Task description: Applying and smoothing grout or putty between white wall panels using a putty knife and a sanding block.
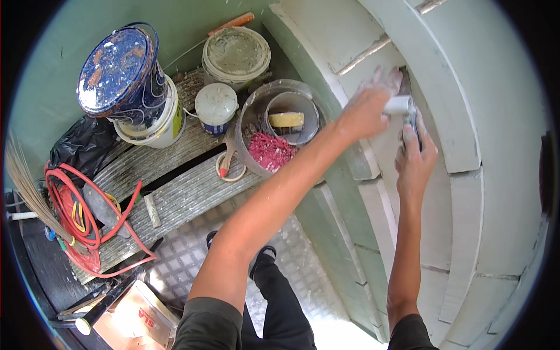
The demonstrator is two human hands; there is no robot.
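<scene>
A white-headed tool [399,105] was held in the right hand's [417,151] grip before the wall [430,198]. Beside it the left hand [366,112] was raised; whether anything was gripped there could not be told. A tub [286,86] was set at the worktop's [169,213] right end, a hose [88,238] left at its left end.

Site type: building or wall-finishing work area. Indicators: a weathered slatted bench [175,201] carries a paint-splashed blue bucket [116,67] toward its rear edge, a round tub [254,100] at its right end and a coiled red hose [96,236] at its left end; jointed pale panels [466,216] stand alongside.
</scene>
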